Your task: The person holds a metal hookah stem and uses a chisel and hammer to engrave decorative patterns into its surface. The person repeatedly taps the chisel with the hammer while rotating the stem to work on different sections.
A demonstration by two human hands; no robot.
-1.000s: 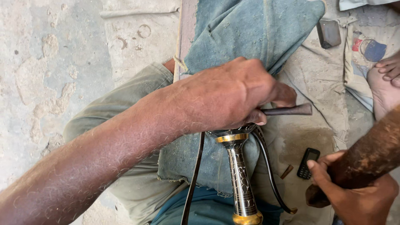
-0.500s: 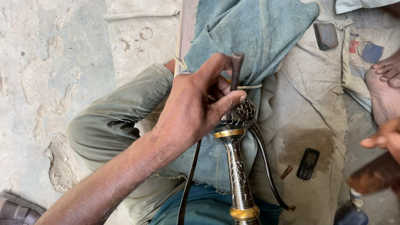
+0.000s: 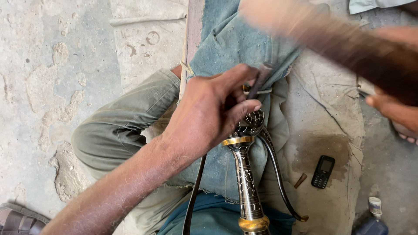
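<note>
Left hand (image 3: 209, 111) closed on thin punch (image 3: 259, 82) atop engraved sword hilt (image 3: 246, 174); right hand (image 3: 394, 109) blurred, grip indeterminable; black phone (image 3: 322, 171) right of hilt.

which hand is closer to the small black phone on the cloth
Right. The right hand, blurred at the right edge, hangs above and to the right of the phone. The left hand is farther left, gripping a thin tool against the engraved metal piece.
</note>
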